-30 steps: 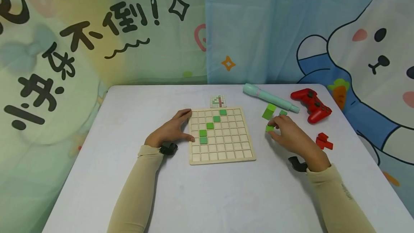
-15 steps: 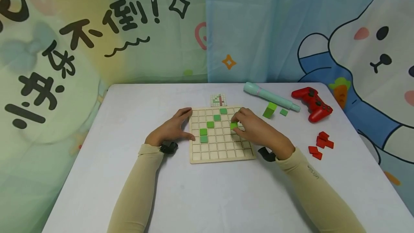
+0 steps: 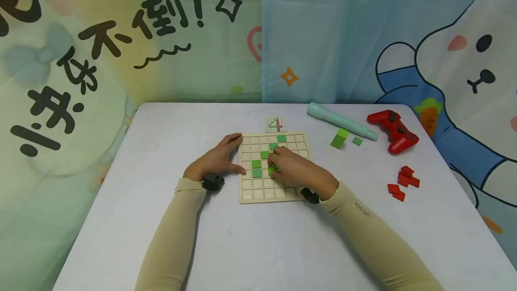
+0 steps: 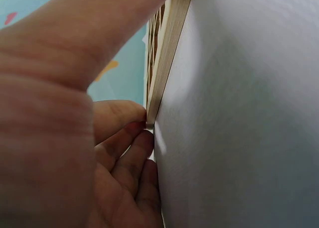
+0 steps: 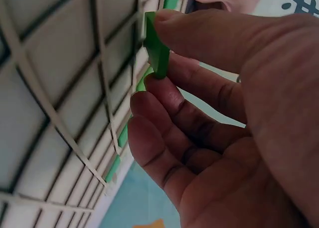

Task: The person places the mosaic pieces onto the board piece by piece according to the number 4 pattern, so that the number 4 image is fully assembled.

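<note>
A wooden grid board (image 3: 246, 196) lies on the white table, with several green square tiles (image 3: 256, 173) set in its cells along a slanting line. My left hand (image 3: 216, 158) rests against the board's left side, thumb and fingers spread along the edge (image 4: 167, 58). Over the middle of the board, my right hand (image 3: 299, 167) pinches a green square tile (image 5: 157, 49) between thumb and fingers. In the right wrist view this tile is tilted on edge, close to the grid. Part of the board is hidden under the right hand.
Behind the board lies a small pattern card (image 3: 275, 124). To the right are a green tile stack (image 3: 339, 138), a loose green tile (image 3: 357, 141), several red tiles (image 3: 404, 179), a mint-green stick-shaped thing (image 3: 341, 121) and a red game controller (image 3: 392, 131).
My right hand has picked up a green tile beside the board and carried it left over the board's middle. The left hand has stayed at the board's edge.
</note>
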Tool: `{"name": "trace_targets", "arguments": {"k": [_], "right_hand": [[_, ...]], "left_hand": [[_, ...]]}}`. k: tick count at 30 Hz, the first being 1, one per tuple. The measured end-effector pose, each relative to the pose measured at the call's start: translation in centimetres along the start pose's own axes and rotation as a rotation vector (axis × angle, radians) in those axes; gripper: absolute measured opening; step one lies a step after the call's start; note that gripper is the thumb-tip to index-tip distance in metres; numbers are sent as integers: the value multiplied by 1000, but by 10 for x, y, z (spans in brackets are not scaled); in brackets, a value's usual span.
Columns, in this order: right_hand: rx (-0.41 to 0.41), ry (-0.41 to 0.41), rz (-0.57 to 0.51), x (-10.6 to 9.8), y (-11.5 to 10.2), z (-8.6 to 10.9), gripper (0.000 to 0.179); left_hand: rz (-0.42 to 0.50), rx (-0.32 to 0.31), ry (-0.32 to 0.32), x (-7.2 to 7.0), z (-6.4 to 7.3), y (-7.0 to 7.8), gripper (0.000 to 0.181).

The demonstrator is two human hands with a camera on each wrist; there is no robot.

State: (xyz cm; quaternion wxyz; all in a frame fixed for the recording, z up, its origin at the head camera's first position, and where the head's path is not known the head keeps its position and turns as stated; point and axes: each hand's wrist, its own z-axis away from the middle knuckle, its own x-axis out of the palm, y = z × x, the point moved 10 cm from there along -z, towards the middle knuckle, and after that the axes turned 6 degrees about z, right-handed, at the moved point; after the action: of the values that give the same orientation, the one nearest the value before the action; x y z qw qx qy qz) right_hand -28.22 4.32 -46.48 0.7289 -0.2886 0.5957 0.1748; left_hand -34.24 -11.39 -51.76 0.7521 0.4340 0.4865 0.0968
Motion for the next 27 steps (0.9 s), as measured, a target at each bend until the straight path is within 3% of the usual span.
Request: {"name": "trace_targets", "arguments": {"k": [7, 16, 27], "right_hand": [[-1, 12, -48, 8, -2, -3, 23], [-5, 63, 6, 9, -5, -8, 23], [13, 63, -112, 12, 1, -8, 18]], "left_hand": [[-5, 3, -8, 1, -4, 0, 120], [12, -20, -5, 1, -3, -4, 121], [24, -24, 1, 2, -1, -5, 120]]}}
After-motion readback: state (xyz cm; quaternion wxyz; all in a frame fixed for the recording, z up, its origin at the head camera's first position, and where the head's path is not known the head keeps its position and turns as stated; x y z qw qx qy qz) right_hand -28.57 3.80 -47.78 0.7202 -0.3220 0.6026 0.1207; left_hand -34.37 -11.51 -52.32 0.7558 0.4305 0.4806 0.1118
